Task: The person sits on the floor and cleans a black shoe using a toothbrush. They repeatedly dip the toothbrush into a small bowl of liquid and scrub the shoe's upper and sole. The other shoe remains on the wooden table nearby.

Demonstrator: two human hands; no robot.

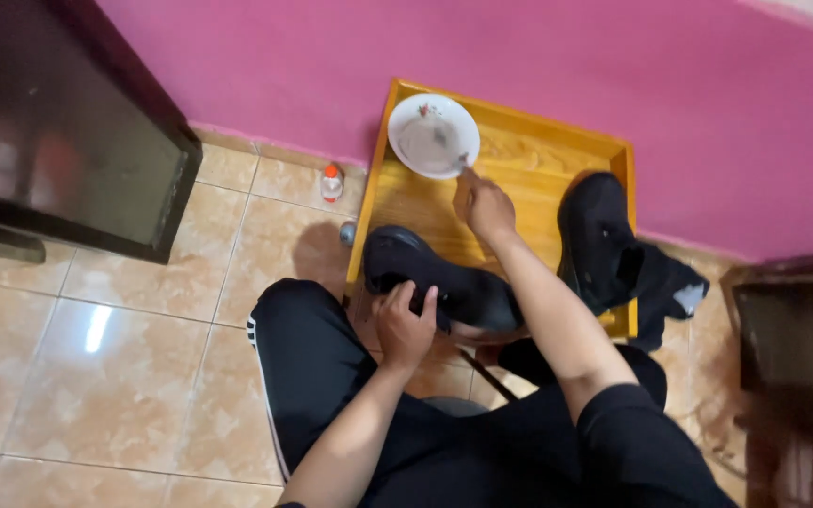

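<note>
Tray: I see a wooden tray [519, 155] on the tiled floor [124, 376] against the pink wall [519, 56], at about 12 o'clock from my lap.
Bowl: a white bowl [433, 134] sits in the tray's far left corner, at 11 o'clock from the right hand.
Near shoe: a black shoe [444, 277] lies across the tray's near left edge, toe pointing toward 4 o'clock.
Second shoe: another black shoe [599, 235] rests at the tray's right side, at 3 o'clock from the right hand, with a dark cloth [670, 287] spilling over the rim beside it.
Around: a small bottle with an orange cap [331, 182] stands on the floor at 9 o'clock from the tray; a dark cabinet [58, 122] fills the upper left.
Left hand: my left hand [405, 325] grips the near shoe's side, fingers curled over its edge.
Right hand: my right hand [485, 205] reaches across the shoe toward the bowl, fingers pinched narrowly on a thin tool whose tip touches the bowl's rim; I cannot tell what the tool is.
In the way: the right forearm crosses over the near shoe's toe.
</note>
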